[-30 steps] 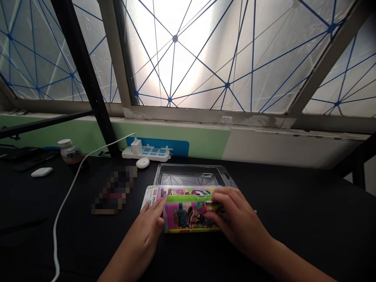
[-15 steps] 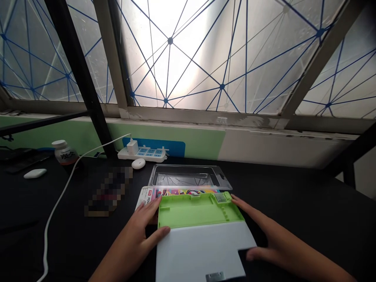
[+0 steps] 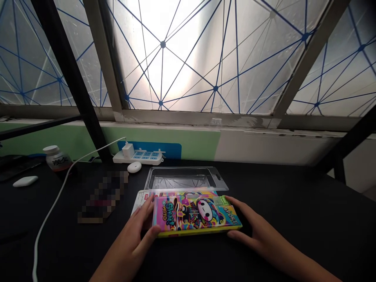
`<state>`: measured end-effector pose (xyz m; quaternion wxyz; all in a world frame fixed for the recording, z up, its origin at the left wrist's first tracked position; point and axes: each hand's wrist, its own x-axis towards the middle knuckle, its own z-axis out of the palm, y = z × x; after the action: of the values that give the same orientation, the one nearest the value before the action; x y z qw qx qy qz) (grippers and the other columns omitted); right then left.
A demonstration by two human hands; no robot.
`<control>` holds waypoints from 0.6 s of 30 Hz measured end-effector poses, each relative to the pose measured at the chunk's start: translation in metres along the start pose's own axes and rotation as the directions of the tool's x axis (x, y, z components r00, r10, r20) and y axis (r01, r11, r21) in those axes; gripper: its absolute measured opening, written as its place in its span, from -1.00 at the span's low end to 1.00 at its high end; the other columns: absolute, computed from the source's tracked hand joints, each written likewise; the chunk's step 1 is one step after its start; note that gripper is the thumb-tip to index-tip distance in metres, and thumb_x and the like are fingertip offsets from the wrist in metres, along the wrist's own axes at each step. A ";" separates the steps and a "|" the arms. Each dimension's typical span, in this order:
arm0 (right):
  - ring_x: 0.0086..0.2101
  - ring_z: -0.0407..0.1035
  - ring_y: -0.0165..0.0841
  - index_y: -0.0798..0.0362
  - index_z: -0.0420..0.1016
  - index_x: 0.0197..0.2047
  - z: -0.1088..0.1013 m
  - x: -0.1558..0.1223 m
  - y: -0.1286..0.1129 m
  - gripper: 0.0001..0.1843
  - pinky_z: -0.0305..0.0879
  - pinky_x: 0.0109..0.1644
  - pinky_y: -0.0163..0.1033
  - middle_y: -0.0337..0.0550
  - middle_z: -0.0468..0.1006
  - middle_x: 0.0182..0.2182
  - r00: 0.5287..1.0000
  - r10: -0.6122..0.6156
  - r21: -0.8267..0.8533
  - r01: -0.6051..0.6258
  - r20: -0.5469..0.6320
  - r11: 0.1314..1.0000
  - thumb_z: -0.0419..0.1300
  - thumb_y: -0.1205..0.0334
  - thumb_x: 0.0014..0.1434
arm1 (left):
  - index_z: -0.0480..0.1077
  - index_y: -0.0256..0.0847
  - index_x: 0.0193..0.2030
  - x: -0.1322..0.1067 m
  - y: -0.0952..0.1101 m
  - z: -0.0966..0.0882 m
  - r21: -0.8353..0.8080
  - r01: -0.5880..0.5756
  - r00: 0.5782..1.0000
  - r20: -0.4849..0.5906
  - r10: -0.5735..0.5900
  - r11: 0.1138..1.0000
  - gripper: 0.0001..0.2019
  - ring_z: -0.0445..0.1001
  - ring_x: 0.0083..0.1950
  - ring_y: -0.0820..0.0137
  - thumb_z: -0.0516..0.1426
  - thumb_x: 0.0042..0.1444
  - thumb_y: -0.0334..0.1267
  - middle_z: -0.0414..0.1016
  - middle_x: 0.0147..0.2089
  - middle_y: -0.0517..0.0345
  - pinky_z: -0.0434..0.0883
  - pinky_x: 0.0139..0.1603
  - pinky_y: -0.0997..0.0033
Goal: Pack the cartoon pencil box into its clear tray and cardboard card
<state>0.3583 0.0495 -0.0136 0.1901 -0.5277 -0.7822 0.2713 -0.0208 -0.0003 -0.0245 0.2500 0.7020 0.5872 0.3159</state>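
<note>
A bright pink and yellow pencil case (image 3: pixel 194 214) with a cartoon figure on its lid lies closed on the black table (image 3: pixel 293 219). My left hand (image 3: pixel 138 235) grips its left end, thumb on the front edge and fingers behind. At the right end my right hand (image 3: pixel 252 229) clasps it the same way. Under the case lies a printed card insert (image 3: pixel 142 197). Just behind stands the clear plastic packaging shell (image 3: pixel 185 179).
A white power strip (image 3: pixel 138 156) with a plugged charger sits by the wall, its white cable (image 3: pixel 49 211) trailing forward on the left. A small white oval object (image 3: pixel 134 167), a white-capped bottle (image 3: pixel 55 158) and a white mouse-like object (image 3: pixel 25 181) lie at the left. A blurred patch sits left of the case.
Half a second ago the case lay open, showing its green tray and white lid. Now it is closed with the printed lid up, both hands at its ends.
</note>
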 end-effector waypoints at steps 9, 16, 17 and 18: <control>0.24 0.29 -0.01 -0.19 0.10 0.37 -0.018 0.008 -0.009 -0.20 0.30 0.27 0.05 -0.05 0.33 0.31 0.968 -0.109 0.003 0.112 -0.224 0.994 0.32 -0.11 0.16 | 0.11 0.00 0.45 0.017 0.039 -0.018 0.028 -0.067 0.985 -0.158 0.070 0.997 -0.44 0.37 0.34 0.14 -0.02 0.38 0.08 0.34 0.38 0.06 0.41 0.26 0.16; 0.17 0.36 -0.01 -0.06 0.24 0.32 -0.028 0.087 -0.022 -0.21 0.34 0.22 0.05 0.00 0.44 0.22 0.933 -0.176 0.025 0.193 -0.314 0.981 0.31 -0.17 0.12 | 0.22 -0.28 0.37 0.104 0.060 -0.025 0.280 -0.186 0.940 -0.228 0.253 0.942 -0.40 0.18 0.44 0.05 0.02 0.34 0.09 0.27 0.40 -0.16 0.16 0.40 -0.01; 0.17 0.36 -0.01 -0.04 0.23 0.34 -0.023 0.094 -0.019 -0.20 0.35 0.22 0.06 0.03 0.43 0.23 0.942 -0.171 0.017 0.184 -0.289 0.983 0.29 -0.18 0.13 | 0.23 -0.29 0.36 0.110 0.053 -0.022 0.305 -0.164 0.943 -0.231 0.240 0.938 -0.41 0.17 0.44 0.06 0.01 0.35 0.08 0.28 0.39 -0.17 0.16 0.40 0.00; 0.19 0.34 -0.01 -0.02 0.23 0.35 -0.018 0.099 -0.016 -0.20 0.34 0.23 0.07 0.06 0.40 0.25 0.949 -0.168 0.004 0.175 -0.266 0.985 0.27 -0.20 0.15 | 0.21 -0.30 0.37 0.114 0.044 -0.018 0.323 -0.134 0.955 -0.208 0.209 0.937 -0.40 0.14 0.46 0.05 -0.01 0.36 0.07 0.26 0.41 -0.18 0.15 0.40 -0.01</control>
<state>0.3213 0.1408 0.0116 0.3228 -0.4866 -0.7889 0.1915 0.0076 0.1030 0.0368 0.0372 0.7378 0.5907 0.3245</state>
